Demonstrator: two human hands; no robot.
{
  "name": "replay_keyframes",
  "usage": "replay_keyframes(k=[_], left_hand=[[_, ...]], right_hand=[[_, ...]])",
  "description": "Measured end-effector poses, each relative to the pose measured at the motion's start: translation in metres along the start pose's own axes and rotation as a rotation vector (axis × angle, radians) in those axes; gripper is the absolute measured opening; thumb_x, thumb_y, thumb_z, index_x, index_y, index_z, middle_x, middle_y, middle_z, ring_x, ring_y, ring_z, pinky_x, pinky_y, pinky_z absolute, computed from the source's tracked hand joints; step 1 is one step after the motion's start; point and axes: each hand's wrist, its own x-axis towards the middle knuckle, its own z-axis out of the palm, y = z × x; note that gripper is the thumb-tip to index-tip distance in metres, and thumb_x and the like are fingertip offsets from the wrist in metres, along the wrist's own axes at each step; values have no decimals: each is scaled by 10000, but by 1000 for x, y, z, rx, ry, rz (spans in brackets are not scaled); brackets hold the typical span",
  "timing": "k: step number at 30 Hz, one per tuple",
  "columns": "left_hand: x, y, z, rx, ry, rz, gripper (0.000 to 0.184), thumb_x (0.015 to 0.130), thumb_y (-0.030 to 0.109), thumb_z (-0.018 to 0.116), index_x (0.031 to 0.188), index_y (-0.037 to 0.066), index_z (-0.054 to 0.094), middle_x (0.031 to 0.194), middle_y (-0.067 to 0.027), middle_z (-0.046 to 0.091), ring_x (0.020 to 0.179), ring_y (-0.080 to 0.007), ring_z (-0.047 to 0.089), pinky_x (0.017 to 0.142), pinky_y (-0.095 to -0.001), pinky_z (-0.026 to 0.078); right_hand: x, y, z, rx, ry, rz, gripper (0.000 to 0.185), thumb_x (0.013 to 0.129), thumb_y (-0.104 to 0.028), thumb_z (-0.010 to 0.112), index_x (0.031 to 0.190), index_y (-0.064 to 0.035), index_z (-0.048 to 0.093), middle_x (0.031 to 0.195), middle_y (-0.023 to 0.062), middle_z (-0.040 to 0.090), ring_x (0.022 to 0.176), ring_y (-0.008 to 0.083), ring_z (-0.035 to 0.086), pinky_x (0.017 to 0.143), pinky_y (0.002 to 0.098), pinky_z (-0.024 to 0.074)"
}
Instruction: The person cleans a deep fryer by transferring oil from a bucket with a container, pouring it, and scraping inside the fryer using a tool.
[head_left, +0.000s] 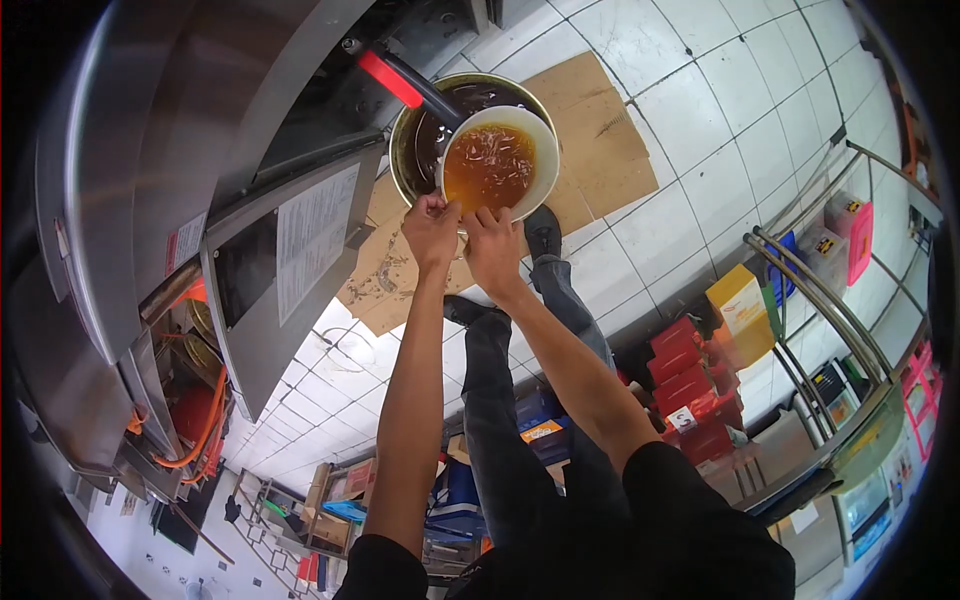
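Observation:
My left hand [432, 232] and my right hand [493, 250] are side by side, fingers closed on the near rim of a pale round bowl [545, 170]. Amber, rippled liquid [490, 165] that looks like oil fills much of it. The bowl is over a large metal pot [398, 165] holding dark brown liquid [480, 97]. A black bar [435, 98] with a red section [390, 80] slants from the upper left to the bowl's far rim; I cannot tell whether it is joined to the bowl. My thumbs and the gripped rim are partly hidden.
Flattened cardboard [600, 150] lies under the pot on white floor tiles [690, 140]. At left stands a steel appliance with an open door panel [290, 260]. Red boxes [690, 380], a yellow box [740, 310] and a metal rail rack [820, 300] are at right. My shoes [543, 235] are close to the pot.

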Motion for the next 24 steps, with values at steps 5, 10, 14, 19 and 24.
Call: replay_keyframes(k=[5,10,14,19,24], left_hand=[[-34,15,-10,-180,51,-33,175,770,61,692,727,-15,540,733,-74,650,627,-79,551,547,-239,448],[-59,31,-12,-333,147,-117,193,780,94,699,725,-11,546,728,-74,645,625,-79,558,544,-233,446],[-75,46,-10,-446,202,-250,159,810,81,678,782,6,541,771,-83,620,635,-125,590,587,-240,495],[-88,49,-3,-501,284,-262,236,783,167,706,731,-18,569,726,-107,648,609,-113,593,559,-265,467],[-94,-2,31,-355,378,-258,279,771,206,714,697,-24,574,703,-97,619,635,-162,607,632,-308,496]], right_hand=[[-8,0,-29,-11,18,-157,218,653,-56,659,848,-144,617,840,1,546,840,248,486,710,427,344],[-1,5,-63,10,-55,-344,223,637,-51,659,833,-145,609,831,-8,537,848,232,479,716,418,339],[13,11,-88,-50,-154,-536,204,646,-63,649,828,-146,606,833,-16,540,867,219,474,721,412,339],[29,15,-104,-67,-215,-697,166,674,-65,623,821,-141,604,836,-13,541,871,219,476,728,412,344],[28,30,-103,-62,-304,-808,174,668,-45,619,815,-136,601,840,-7,539,882,229,484,730,406,356]])
